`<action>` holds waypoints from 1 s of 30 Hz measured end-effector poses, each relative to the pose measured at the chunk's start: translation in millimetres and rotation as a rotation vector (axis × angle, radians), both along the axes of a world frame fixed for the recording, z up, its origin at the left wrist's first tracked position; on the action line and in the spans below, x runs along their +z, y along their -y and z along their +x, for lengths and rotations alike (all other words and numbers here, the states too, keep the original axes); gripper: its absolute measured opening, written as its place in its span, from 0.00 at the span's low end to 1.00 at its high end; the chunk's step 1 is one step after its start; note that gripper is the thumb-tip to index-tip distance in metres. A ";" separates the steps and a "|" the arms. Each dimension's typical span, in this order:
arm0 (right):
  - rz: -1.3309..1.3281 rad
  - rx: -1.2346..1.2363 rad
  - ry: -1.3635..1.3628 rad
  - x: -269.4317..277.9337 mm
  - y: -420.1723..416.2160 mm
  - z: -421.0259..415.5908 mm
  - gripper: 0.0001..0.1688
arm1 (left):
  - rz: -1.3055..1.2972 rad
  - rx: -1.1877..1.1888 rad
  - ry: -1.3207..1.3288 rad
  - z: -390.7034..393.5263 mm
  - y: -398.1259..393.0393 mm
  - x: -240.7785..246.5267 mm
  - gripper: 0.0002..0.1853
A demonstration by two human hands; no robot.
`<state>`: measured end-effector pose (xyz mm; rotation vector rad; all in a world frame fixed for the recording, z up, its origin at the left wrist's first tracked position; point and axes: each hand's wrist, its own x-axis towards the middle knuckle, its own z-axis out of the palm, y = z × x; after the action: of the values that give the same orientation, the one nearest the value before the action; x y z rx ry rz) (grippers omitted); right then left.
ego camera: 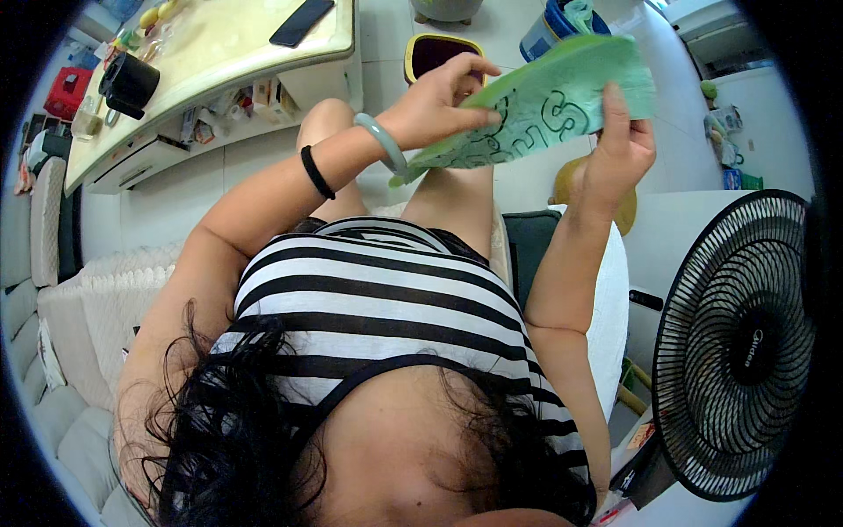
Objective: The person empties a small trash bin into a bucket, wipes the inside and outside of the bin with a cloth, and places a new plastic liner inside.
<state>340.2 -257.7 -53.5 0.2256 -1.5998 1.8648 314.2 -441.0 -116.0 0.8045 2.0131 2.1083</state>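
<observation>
A light green sheet, thin and creased, with dark outlined lettering (pixel 560 99) is held up above my knees. My right hand (pixel 625 138) grips its right end, thumb on the face turned to me and fingers behind. At its left part is my left hand (pixel 448 99), the thumb lying against the sheet and the other fingers bent above its upper edge; whether they pinch it is not clear. A pale green bangle (pixel 382 143) and a black band (pixel 317 172) are on my left arm. The sheet's far side is hidden.
A yellow-rimmed bin (pixel 409 62) stands on the floor beyond my knees, with a blue bucket (pixel 537 41) to its right. A long table (pixel 217 59) at the left bears a phone (pixel 301 22) and a black pitcher (pixel 134 82). A black fan (pixel 731 349) stands close at the right.
</observation>
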 end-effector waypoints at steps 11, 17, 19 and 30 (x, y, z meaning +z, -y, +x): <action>-0.353 0.055 0.446 -40.7 -37.0 -19.6 0.16 | 0.066 -0.338 0.419 -0.8 29.2 -7.3 0.14; -0.285 0.043 0.467 -50.0 -49.8 -24.7 0.18 | -0.200 -0.250 0.220 -14.2 27.7 -17.3 0.11; -0.239 0.056 0.499 -54.7 -52.3 -27.4 0.20 | -0.193 -0.219 0.288 -17.0 27.2 -18.8 0.10; 0.434 0.001 0.198 -85.6 15.8 16.0 0.16 | -0.040 0.196 0.453 -27.1 18.3 -26.5 0.15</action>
<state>356.2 -273.4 -139.0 0.2327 -2.1328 1.5584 287.1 -459.3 -142.5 0.1031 1.9341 2.0956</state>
